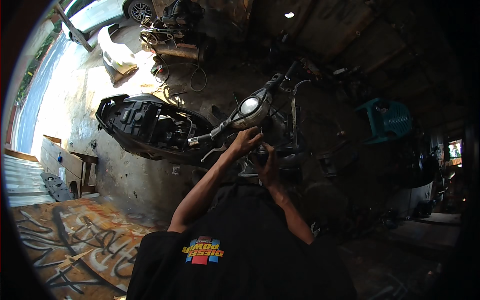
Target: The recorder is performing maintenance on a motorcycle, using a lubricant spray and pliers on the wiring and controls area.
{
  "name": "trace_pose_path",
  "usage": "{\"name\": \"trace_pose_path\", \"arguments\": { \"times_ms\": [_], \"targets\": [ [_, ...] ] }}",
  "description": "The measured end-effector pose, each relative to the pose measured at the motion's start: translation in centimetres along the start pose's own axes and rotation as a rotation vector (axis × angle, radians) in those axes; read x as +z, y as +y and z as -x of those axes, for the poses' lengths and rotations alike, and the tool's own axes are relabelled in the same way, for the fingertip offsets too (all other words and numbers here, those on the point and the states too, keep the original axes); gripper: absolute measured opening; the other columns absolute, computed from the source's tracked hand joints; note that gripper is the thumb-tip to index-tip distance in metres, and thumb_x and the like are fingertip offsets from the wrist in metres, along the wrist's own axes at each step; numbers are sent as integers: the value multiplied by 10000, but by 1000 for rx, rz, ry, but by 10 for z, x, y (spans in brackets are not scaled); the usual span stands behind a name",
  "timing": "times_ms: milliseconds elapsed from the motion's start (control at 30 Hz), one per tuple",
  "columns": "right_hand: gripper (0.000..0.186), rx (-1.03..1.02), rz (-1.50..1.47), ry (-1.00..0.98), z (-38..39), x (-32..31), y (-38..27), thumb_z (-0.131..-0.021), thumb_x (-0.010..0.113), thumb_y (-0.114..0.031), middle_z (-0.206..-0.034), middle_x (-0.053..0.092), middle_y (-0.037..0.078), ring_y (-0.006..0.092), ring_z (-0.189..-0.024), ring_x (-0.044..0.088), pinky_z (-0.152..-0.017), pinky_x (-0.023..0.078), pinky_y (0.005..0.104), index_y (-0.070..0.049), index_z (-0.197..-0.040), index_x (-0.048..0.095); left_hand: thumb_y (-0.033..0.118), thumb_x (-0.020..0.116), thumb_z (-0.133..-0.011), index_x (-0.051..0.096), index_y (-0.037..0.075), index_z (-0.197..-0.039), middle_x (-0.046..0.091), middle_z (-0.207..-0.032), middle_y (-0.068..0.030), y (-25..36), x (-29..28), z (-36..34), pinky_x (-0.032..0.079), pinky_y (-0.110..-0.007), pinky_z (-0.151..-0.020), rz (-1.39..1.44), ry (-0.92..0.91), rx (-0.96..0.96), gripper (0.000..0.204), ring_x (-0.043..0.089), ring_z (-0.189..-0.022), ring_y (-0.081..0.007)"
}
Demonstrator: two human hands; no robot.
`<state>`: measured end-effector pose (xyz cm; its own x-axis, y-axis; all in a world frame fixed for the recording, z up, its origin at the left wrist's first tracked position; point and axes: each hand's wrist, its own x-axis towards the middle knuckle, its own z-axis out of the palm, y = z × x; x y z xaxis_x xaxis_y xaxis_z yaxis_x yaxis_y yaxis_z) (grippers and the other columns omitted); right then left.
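Before me stands a motor scooter [150, 127] with its body partly stripped, the seat off and the inner parts bare. Its handlebar [215, 132] carries a round, bright-faced gauge or lamp [249, 105]. My left hand [245, 141] is just below that, fingers bent and closed together at the scooter's front. Close beside it, lower and to the right, my right hand [269, 167] curls round a dark, rounded object [260, 154]. Shadow hides what that object is. Whatever lies between my left fingers is too small to make out. A brake lever [212, 153] sticks out by my left forearm.
A teal plastic panel [385, 121] sits at the right. Behind the scooter are a machine with a tank and hoses [175, 47] and a pale body panel [117, 55]. A painted wooden board [75, 250] is at the near left. A parked car [95, 15] stands outside.
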<state>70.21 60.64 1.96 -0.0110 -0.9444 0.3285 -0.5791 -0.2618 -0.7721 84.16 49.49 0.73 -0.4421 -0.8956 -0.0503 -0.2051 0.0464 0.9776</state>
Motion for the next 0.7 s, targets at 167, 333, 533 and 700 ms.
{"name": "trace_pose_path", "arguments": {
  "times_ms": [167, 333, 533, 700],
  "targets": [
    [553, 53, -36, 138, -11, -7, -13, -915, 760, -190, -1258, 574, 172, 310, -1169, 596, -997, 483, 417, -49, -1373, 483, 372, 618, -1012, 588, -5, -937, 619, -760, -67, -3, -3, 0, 466, -331, -635, 68, 2, -51, 386, 548, -714, -114],
    [456, 437, -450, 160, -36, -32, 17, -882, 762, -115, -1101, 619, 71, 172, -986, 629, -886, 513, 329, -47, -1288, 566, 383, 625, -1014, 613, -8, -991, 639, -818, -59, 2, -7, 2, 473, -320, -647, 128, 19, -92, 392, 573, -747, -113],
    [311, 333, -395, -98, -72, -48, -17, -853, 798, -89, -966, 691, 13, 96, -872, 659, -791, 535, 268, -62, -1143, 688, 323, 609, -1029, 605, -5, -1046, 647, -854, -56, -9, -3, 0, 489, -303, -652, 232, 37, -58, 328, 607, -757, -112],
    [251, 254, -292, -129, -67, -48, -30, -864, 777, -55, -956, 709, 7, 85, -871, 649, -783, 529, 261, -65, -1102, 700, 302, 579, -998, 615, -4, -1044, 646, -831, -79, -24, -1, 0, 493, -306, -654, 357, 56, -40, 311, 626, -754, -135]
  ]
}}
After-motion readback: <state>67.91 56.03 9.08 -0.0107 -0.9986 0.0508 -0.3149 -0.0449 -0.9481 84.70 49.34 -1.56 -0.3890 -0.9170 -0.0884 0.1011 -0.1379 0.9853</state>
